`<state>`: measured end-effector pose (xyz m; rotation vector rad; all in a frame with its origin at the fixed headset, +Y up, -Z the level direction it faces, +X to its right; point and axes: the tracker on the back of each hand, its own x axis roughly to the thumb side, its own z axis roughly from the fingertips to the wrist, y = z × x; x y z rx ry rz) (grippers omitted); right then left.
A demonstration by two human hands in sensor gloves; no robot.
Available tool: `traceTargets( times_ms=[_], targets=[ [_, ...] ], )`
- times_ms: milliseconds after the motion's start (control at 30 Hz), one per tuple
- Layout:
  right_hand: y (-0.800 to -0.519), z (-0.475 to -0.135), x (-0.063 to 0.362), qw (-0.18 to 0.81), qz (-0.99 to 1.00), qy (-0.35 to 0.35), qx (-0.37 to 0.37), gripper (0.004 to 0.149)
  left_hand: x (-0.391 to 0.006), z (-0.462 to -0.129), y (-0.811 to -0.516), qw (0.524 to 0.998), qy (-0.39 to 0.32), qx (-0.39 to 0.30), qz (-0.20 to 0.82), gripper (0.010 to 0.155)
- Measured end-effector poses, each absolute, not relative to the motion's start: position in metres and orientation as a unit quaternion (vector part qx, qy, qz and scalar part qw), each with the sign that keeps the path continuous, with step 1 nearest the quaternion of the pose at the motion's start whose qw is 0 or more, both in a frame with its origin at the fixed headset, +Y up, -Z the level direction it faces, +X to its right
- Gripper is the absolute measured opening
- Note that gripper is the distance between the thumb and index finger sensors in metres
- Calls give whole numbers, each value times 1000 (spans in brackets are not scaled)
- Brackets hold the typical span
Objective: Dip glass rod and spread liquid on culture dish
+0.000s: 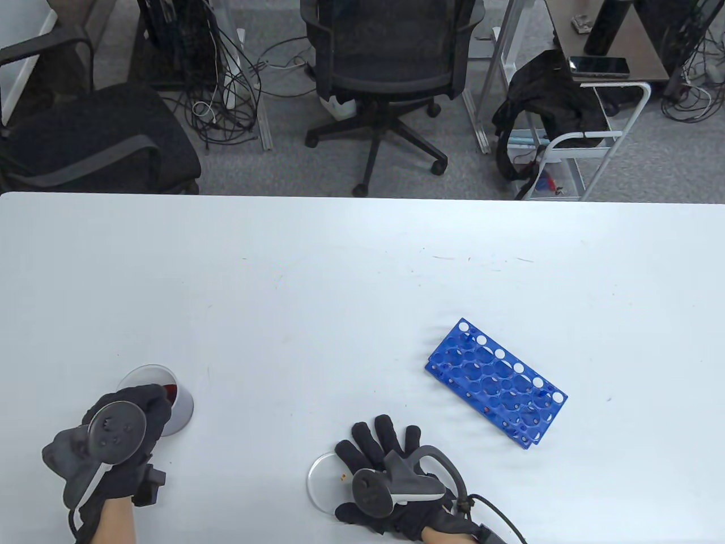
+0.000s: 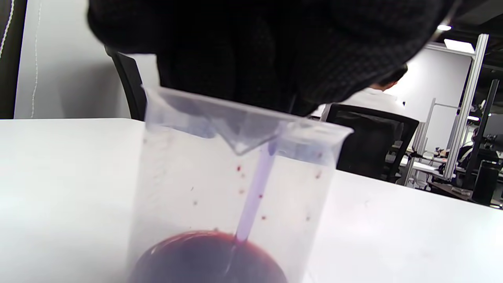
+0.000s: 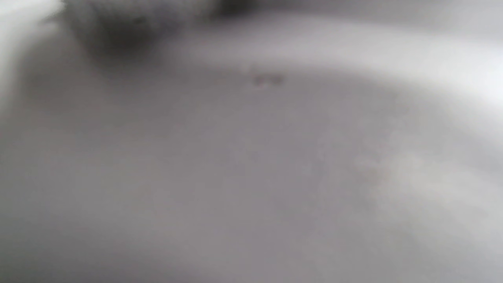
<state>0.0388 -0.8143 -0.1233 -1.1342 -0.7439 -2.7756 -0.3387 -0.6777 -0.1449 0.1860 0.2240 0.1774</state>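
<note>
My left hand (image 1: pixel 122 430) pinches the glass rod (image 2: pixel 254 192) dipped in the beaker (image 2: pixel 235 188); right hand (image 1: pixel 391 470) lies spread on the culture dish (image 1: pixel 323 473). Risk: drips onto the desk (image 1: pixel 340 283) in transit.

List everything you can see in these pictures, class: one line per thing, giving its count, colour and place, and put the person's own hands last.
Table: one, white, fills the lower table view.
Beaker: one, clear plastic, near left of table, under the left hand.
Liquid: dark red, in the beaker's bottom.
Glass rod: one, clear, tilted in the beaker, tip in the liquid.
Culture dish: one, clear, near edge, partly under the right hand.
Tube rack: one, blue, empty, right of centre.
Office chairs: two, black, behind the table.
Left hand: black glove, over the beaker; its grip on the rod is hidden.
Right hand: black glove, fingers spread, rests on the dish.
</note>
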Motion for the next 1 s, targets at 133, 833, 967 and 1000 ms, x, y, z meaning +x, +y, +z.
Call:
traceTargets(
  times_ms=[133,833,967,1000],
  targets=[
    [-814,-123,39,26,-898,-241,-367,96,-339,-141,-674,983,116,110,91,33],
    [-815,-124,39,26,-898,-241,-367,96,-339,-81,-631,919,93,349,157,32],
    [-815,-124,39,26,-898,-241,-367,96,-338,-71,-628,911,68,364,182,33],
    [-815,-124,39,26,-898,-241,-367,96,-336,-69,-628,910,58,365,190,33]
  ],
)
